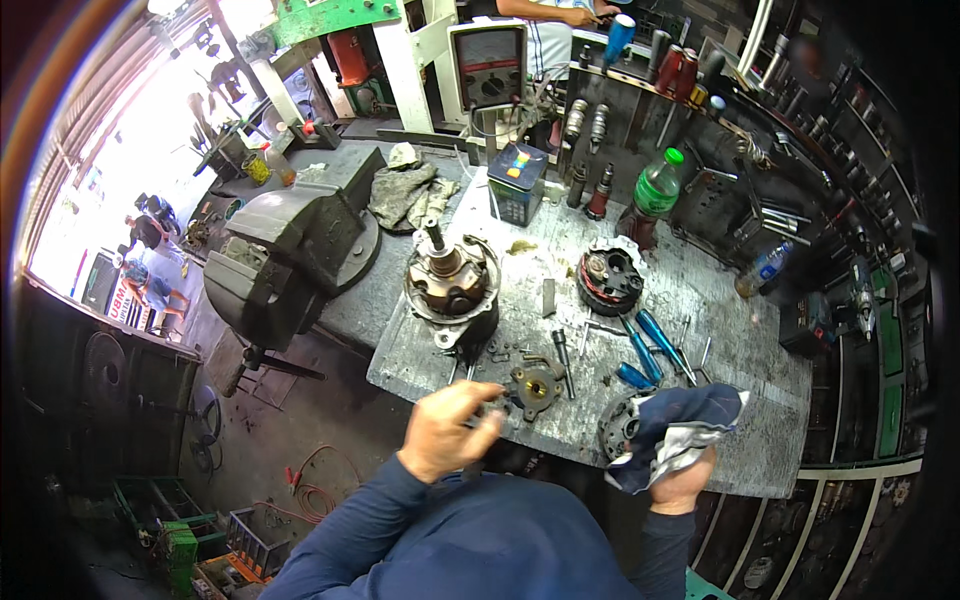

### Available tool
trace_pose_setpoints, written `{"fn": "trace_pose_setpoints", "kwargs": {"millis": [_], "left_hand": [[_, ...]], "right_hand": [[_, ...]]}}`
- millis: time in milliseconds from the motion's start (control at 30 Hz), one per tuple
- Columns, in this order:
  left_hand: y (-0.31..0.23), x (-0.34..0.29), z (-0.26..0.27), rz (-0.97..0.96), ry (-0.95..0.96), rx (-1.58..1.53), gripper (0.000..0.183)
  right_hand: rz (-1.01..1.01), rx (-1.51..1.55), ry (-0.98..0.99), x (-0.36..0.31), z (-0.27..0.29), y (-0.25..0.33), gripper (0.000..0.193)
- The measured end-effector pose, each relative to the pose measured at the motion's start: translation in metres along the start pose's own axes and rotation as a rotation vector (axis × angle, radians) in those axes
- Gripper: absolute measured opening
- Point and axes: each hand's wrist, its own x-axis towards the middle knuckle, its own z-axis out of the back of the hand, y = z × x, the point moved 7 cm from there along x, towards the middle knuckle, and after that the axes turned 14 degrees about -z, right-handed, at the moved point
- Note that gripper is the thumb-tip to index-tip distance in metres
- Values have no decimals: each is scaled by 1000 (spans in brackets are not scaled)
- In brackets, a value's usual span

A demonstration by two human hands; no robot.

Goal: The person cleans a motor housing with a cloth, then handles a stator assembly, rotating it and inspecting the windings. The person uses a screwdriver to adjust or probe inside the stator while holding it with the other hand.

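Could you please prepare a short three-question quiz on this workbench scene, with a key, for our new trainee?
1. Multiple choice: what does the right hand hold?
A) a wrench
B) a dark blue and pale cloth
C) a metal plate

2. True or false: the vise is to the left of the green-capped bottle.

3. Fill in the blank: the group of hand tools lying on the bench nearest the right hand has ____ handles.

Key: 1. B; 2. True; 3. blue.
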Motion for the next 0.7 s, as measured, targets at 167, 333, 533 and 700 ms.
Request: {"fn": "trace_pose_setpoints", "kwargs": {"millis": [167,333,533,700], "left_hand": [[34,0,89,100,-274,146,27],[29,9,88,-51,-179,47,29],[32,21,-34,260,387,-718,48],[104,86,-148,604,133,-941,58]], "right_hand": [[-26,-89,-352,38,-7,-43,60],[5,-146,-382,34,-10,-37,66],[229,-53,-352,12,7,-8,50],[184,-146,-71,6,-6,33,53]]}}
